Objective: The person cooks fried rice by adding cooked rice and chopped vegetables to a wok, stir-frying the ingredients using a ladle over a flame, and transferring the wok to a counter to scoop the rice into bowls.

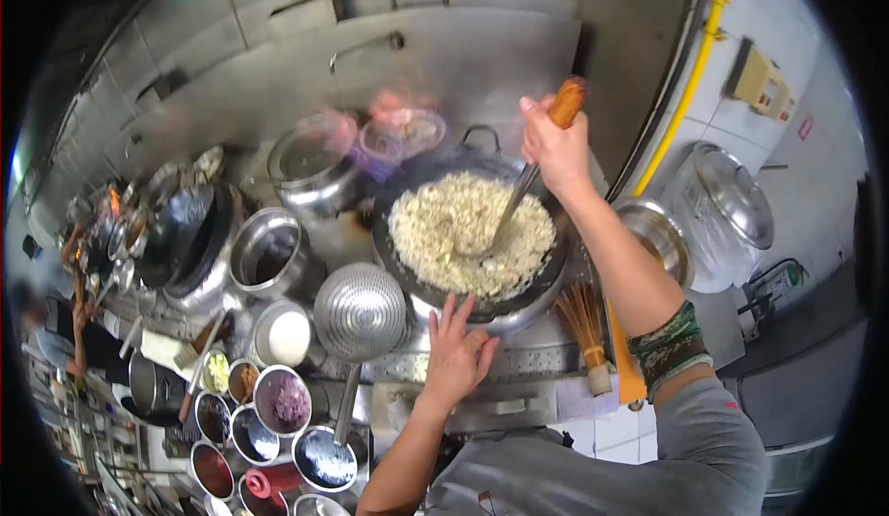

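My right hand point(557, 153) is wrapped round the wooden handle of a metal ladle point(519, 203). The ladle slants down, its bowl resting in a heap of pale fried rice point(431, 220) with small yellowish bits. This rice fills most of a dark wok point(381, 243) on the stove. At the wok's near edge is my left hand point(456, 358), fingers spread and holding nothing. Its fingertips are close to the rim and near loop handle; whether they touch cannot be made out. A perforated strainer point(359, 312) lies left of that hand.
Seasoning pots, including one of chopped purple onion point(282, 401), crowd the lower left. A steel pot point(269, 252) and lidded pot point(315, 178) stand left of the wok. A bamboo brush point(585, 331) lies right. Another person point(57, 345) works at far left near flames.
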`<state>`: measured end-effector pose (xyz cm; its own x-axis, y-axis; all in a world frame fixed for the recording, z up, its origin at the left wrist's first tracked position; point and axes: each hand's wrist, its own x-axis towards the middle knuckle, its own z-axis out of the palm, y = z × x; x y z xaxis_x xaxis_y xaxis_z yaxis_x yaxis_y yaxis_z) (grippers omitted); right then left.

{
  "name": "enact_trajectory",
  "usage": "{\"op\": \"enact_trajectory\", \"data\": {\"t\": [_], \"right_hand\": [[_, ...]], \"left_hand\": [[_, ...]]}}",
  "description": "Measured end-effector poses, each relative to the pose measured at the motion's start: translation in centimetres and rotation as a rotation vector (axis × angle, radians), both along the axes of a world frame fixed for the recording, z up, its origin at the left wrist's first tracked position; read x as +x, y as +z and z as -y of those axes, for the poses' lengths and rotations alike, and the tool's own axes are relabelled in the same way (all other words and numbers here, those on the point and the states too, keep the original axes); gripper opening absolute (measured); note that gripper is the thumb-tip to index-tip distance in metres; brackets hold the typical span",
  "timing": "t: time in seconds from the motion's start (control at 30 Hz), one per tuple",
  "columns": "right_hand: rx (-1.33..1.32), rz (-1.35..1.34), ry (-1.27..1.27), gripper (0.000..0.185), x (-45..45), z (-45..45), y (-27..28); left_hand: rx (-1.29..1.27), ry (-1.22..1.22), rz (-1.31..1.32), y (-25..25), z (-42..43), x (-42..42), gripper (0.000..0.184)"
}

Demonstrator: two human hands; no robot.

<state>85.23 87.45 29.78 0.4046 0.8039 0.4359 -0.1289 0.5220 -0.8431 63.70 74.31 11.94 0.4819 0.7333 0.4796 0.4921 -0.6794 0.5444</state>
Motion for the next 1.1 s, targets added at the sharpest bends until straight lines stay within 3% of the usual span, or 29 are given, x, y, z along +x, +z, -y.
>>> {"op": "enact_trajectory", "data": {"t": [0.1,0.2,0.27,0.33,0.37,0.4,0.57,0.7,0.8,0.87,1.0,1.1], "right_hand": [[0.034,0.042,-0.158,0.026,1.1,1.8,4.3],[0.162,0.059,-0.112,0.029,2.5,4.8,7.6],[0.177,0.022,-0.035,0.029,3.4,4.5,6.1],[0.047,0.003,-0.190,0.029,3.4,2.8,0.6],[0.092,-0.023,0.021,0.028,3.4,2.6,-2.0],[0.103,-0.067,0.020,0.027,3.4,2.3,-2.7],[0.062,-0.104,-0.002,0.024,3.0,0.7,-1.4],[0.021,-0.074,-0.067,0.024,3.4,1.0,1.0],[-0.063,-0.025,-0.119,0.024,4.3,0.9,4.2],[-0.112,-0.011,-0.120,0.025,4.4,1.6,6.1],[-0.164,-0.013,0.029,0.029,4.4,1.9,10.6],[-0.257,-0.025,0.084,0.028,3.6,1.5,8.2]], "left_hand": [[0.004,0.001,-0.062,0.2,-0.5,0.3,0.016],[-0.041,0.013,-0.079,-0.2,0.6,-0.5,0.016],[-0.067,0.025,-0.065,-0.4,0.6,-0.3,0.016],[-0.060,0.060,-0.028,-0.9,0.5,-0.1,0.015],[-0.070,0.064,-0.032,-1.3,0.4,-0.2,0.015],[-0.058,0.067,-0.020,-1.7,0.3,0.0,0.014],[0.037,0.076,0.087,-0.8,-0.8,1.4,0.011],[0.171,0.143,-0.059,-2.0,-1.8,2.2,0.015],[0.098,0.142,-0.068,-3.0,-1.7,2.2,0.018],[0.018,0.180,-0.187,-2.5,-1.3,2.6,0.022],[-0.010,0.092,-0.042,3.1,2.5,1.7,0.014],[-0.028,0.066,0.021,5.3,2.9,3.1,0.011]]}}
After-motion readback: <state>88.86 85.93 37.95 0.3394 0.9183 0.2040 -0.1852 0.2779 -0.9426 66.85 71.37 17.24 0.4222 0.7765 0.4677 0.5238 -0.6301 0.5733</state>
